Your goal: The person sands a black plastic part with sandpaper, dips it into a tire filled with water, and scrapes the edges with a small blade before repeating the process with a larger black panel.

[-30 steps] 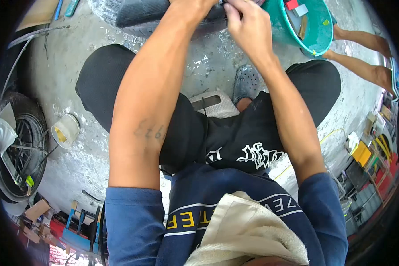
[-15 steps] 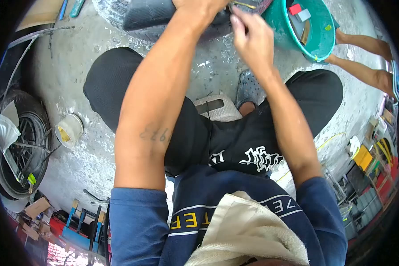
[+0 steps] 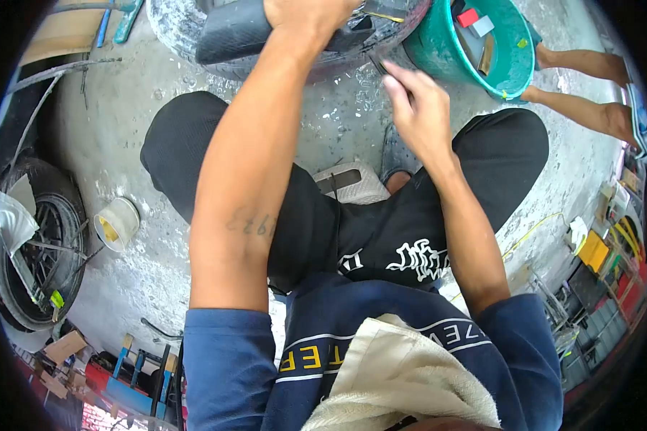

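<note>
At the top edge, my left hand (image 3: 310,13) is closed over a long black molded part (image 3: 233,30). Its fingertips are out of sight. The part lies across a round tire-like base (image 3: 172,36) with wet, whitish marks. My right hand (image 3: 422,115) is apart from the part, just below its right end. Thumb and forefinger pinch a small thin dark piece (image 3: 378,63), too small to make out well. A yellowish strip (image 3: 382,16) lies on the base beside the part.
A green bucket (image 3: 499,90) holding red and grey blocks stands at upper right, near another person's legs (image 3: 579,108). To the left are a wheel (image 3: 54,223) and a white pot (image 3: 116,224). Tools and boxes line both sides.
My right hand has drawn back from the part's right end, down toward me. My left hand stays on the part. The view has shifted slightly.
</note>
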A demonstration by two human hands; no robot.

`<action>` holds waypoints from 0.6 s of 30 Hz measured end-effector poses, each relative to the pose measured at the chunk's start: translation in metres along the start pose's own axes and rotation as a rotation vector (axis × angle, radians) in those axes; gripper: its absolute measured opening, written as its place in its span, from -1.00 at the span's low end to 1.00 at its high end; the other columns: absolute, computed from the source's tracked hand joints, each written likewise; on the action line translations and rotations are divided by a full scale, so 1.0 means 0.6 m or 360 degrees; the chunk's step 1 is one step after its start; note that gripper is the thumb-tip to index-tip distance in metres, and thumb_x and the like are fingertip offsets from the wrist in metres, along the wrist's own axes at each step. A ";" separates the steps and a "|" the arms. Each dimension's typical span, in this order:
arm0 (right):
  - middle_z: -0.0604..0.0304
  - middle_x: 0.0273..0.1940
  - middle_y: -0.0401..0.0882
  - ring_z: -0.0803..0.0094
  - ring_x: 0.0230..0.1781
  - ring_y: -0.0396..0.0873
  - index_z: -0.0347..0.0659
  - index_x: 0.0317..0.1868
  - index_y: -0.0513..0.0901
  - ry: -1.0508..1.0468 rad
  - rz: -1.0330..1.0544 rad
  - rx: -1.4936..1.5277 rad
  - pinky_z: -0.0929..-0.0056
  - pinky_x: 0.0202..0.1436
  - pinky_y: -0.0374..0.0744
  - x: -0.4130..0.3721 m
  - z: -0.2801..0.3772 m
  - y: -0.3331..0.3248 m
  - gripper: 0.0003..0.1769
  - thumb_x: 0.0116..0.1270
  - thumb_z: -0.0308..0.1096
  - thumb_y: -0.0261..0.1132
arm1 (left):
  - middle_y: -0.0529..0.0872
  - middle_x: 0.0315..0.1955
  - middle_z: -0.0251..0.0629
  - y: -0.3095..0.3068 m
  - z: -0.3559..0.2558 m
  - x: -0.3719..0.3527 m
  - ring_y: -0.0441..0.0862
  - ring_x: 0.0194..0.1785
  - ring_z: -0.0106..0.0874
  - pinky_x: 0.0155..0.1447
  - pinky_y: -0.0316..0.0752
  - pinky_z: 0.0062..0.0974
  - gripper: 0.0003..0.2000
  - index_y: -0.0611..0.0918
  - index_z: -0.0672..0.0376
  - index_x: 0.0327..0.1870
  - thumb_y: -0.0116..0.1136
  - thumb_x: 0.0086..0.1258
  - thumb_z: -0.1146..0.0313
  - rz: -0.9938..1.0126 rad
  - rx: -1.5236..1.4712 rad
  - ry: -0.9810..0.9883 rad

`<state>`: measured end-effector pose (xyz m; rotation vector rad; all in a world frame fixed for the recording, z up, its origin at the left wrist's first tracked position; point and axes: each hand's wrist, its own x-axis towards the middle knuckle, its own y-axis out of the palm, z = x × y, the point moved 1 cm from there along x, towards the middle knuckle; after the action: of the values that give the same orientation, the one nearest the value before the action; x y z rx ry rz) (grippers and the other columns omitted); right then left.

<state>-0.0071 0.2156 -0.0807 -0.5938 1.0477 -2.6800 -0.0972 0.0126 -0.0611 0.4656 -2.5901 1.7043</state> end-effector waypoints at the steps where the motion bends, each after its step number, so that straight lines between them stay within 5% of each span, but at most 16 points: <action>1: -0.10 -0.33 0.68 0.00 -0.35 0.68 -0.24 0.09 0.78 0.0158 0.0078 -0.0021 0.20 -0.22 0.62 -0.018 -0.002 -0.014 -0.72 0.41 -0.41 0.37 | 0.80 -0.35 0.14 0.003 0.009 0.003 0.81 -0.24 0.08 -0.02 0.66 0.02 -0.53 0.82 0.27 -0.30 -0.06 0.53 0.09 0.0051 -0.0053 -0.0018; 3: -0.08 -0.32 0.69 -0.03 -0.33 0.69 -0.25 0.07 0.79 0.0336 0.0171 -0.0149 0.16 -0.20 0.62 -0.020 -0.001 -0.037 -0.73 0.41 -0.39 0.38 | 0.79 -0.39 0.10 0.019 0.017 0.005 0.79 -0.27 0.07 -0.05 0.66 0.02 -0.53 0.81 0.24 -0.34 -0.03 0.55 0.06 -0.0078 -0.0041 0.0053; 7: -0.12 -0.26 0.73 -0.17 -0.24 0.70 -0.05 0.40 0.59 -0.0034 0.0366 -0.0437 -0.04 -0.09 0.64 0.039 -0.008 -0.059 -0.49 0.44 -0.36 0.31 | 0.77 -0.44 0.08 0.015 0.014 -0.007 0.75 -0.34 0.08 -0.14 0.63 -0.01 -0.62 0.79 0.19 -0.39 0.06 0.52 0.12 -0.0314 -0.0030 0.0306; 12: -0.18 -0.29 0.69 -0.11 -0.23 0.71 0.25 0.70 0.08 -0.0217 0.1187 -0.0911 -0.06 -0.11 0.61 0.096 -0.006 -0.041 -0.09 0.44 -0.42 0.28 | 0.75 -0.48 0.08 0.025 0.024 -0.013 0.73 -0.38 0.07 -0.20 0.60 0.01 -0.64 0.74 0.20 -0.48 0.12 0.48 0.17 -0.0447 -0.0079 0.0425; 16: -0.23 -0.07 0.75 -0.12 -0.09 0.74 0.09 0.54 0.45 -0.0543 0.1250 -0.0507 -0.01 0.05 0.64 0.147 -0.066 -0.097 -0.32 0.42 -0.40 0.30 | 0.74 -0.51 0.07 0.013 0.002 -0.020 0.72 -0.42 0.05 -0.24 0.59 -0.01 -0.65 0.73 0.22 -0.54 0.17 0.43 0.20 -0.0424 0.0024 0.0384; 18: -0.19 -0.18 0.74 -0.14 -0.16 0.71 -0.26 0.10 0.74 -0.0141 0.1055 -0.0690 0.07 -0.02 0.65 0.209 -0.045 -0.153 -0.63 0.29 -0.42 0.28 | 0.73 -0.52 0.06 0.016 0.000 -0.022 0.72 -0.43 0.06 -0.25 0.59 -0.01 -0.66 0.73 0.21 -0.54 0.18 0.42 0.20 -0.0477 0.0071 0.0458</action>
<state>-0.1353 0.2577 0.0010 -0.3390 1.4933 -1.8562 -0.0870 0.0191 -0.0719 0.5331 -2.1636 1.5969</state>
